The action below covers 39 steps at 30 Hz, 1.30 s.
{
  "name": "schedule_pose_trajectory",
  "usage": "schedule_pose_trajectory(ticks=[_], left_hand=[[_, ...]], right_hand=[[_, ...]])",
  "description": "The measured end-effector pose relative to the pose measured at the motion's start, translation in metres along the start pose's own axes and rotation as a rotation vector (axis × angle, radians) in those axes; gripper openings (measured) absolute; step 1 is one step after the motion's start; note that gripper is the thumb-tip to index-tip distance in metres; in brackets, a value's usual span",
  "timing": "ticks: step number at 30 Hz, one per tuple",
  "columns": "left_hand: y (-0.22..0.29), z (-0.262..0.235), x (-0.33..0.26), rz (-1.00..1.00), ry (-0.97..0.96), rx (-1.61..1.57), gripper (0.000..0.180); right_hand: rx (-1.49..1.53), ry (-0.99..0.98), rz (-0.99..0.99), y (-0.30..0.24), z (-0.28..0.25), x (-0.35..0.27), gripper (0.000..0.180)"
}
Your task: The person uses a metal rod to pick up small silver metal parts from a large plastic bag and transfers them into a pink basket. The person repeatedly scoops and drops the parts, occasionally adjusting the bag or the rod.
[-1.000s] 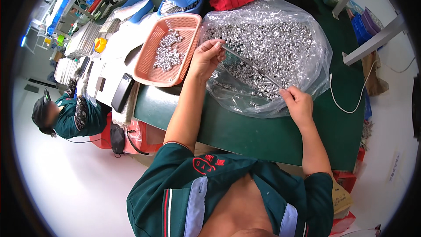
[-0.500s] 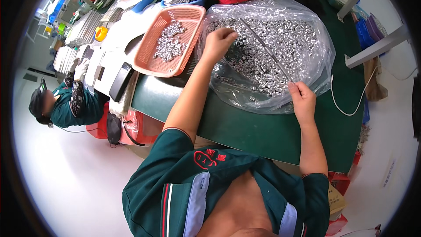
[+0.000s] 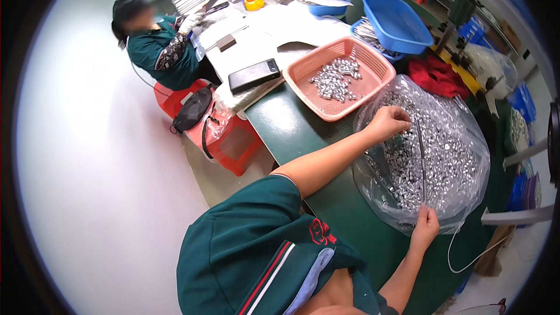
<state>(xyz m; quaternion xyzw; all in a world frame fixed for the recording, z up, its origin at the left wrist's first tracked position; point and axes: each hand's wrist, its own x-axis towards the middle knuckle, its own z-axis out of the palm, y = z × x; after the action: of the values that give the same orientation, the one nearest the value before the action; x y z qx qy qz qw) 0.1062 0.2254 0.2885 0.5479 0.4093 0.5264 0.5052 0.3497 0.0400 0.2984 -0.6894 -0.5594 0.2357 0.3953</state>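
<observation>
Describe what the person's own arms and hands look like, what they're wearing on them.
Both forearms are bare and come out of short dark green sleeves; the shirt carries red and white stripes and a small red emblem on the chest. The left hand and right hand wear no gloves. No watch, ring or bracelet is visible.

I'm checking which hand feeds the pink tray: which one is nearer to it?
Left. The left hand rests on the clear bag just beside the pink tray; the right hand grips the bag's near edge, farther off.
</observation>
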Motion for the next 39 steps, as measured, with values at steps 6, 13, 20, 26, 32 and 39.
schedule_pose_trajectory(ticks=[6, 13, 20, 26, 32, 39], left_hand=[[0.002, -0.015, -0.007, -0.274, -0.108, -0.699, 0.013], [0.013, -0.026, -0.009, -0.161, -0.167, -0.525, 0.015], [0.023, -0.022, -0.011, -0.173, -0.219, -0.396, 0.018], [0.016, -0.028, -0.014, -0.278, -0.218, -0.773, 0.022], [0.022, -0.023, -0.014, -0.282, -0.232, -0.658, 0.020], [0.028, -0.018, -0.013, -0.159, -0.190, -0.624, 0.017]], right_hand=[[-0.061, 0.021, -0.127, 0.005, 0.009, -0.001, 0.030], [-0.096, -0.012, -0.116, 0.002, 0.003, 0.000, 0.030], [-0.220, 0.103, -0.226, -0.003, -0.006, -0.006, 0.027], [-0.150, 0.091, -0.196, -0.016, -0.004, -0.003, 0.020], [-0.165, 0.124, -0.179, -0.020, -0.008, -0.005, 0.023], [-0.134, 0.141, -0.195, -0.023, -0.003, -0.008, 0.026]])
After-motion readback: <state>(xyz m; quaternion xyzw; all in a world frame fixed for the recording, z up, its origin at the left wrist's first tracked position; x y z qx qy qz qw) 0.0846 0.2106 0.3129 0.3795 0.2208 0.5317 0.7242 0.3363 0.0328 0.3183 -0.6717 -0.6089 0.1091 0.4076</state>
